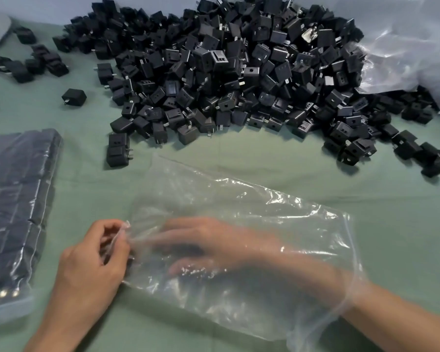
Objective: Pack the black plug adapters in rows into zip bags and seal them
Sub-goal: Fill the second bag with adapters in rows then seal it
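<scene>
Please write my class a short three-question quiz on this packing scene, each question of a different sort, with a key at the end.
1. True or false: the right hand is inside the clear zip bag.
2. What does the left hand pinch? A: the zip bag's end. B: a loose adapter. C: nothing.
3. Fill in: the packed bag lies to the person's ____, while the pile of adapters lies beyond the zip bag.
Key: 1 true; 2 A; 3 left.
</scene>
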Action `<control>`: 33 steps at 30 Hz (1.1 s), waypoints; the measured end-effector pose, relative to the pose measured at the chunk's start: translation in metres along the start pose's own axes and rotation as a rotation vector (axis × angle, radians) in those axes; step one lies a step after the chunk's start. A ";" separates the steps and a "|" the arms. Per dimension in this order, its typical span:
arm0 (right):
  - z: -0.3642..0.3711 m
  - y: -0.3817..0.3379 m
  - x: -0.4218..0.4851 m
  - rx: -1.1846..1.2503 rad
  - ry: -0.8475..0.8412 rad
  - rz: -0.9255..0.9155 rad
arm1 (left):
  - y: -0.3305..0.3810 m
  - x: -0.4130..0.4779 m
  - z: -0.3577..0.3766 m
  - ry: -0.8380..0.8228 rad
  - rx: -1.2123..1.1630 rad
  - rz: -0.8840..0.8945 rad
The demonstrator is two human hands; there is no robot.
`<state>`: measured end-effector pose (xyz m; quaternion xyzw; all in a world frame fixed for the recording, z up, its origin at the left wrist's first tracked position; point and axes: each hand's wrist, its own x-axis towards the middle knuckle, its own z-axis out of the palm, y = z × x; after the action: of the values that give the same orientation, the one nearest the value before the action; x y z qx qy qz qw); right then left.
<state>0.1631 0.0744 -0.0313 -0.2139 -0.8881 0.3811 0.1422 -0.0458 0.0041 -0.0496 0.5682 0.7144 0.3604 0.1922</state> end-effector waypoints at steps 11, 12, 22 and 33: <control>-0.141 0.091 -0.164 -0.378 1.026 1.043 | -0.033 0.002 0.003 0.118 0.010 -0.322; -0.138 0.101 -0.158 -0.511 0.988 1.169 | -0.032 0.002 0.003 0.107 0.023 -0.319; -0.128 0.093 -0.164 -0.622 1.069 1.050 | -0.008 0.001 -0.006 -0.038 -0.044 -0.259; -0.047 -0.008 -0.110 0.459 0.288 0.384 | -0.002 -0.004 -0.007 -0.034 -0.070 -0.225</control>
<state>0.2759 0.0455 -0.0038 -0.3915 -0.6934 0.5570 0.2362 -0.0508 -0.0023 -0.0472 0.4834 0.7572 0.3519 0.2631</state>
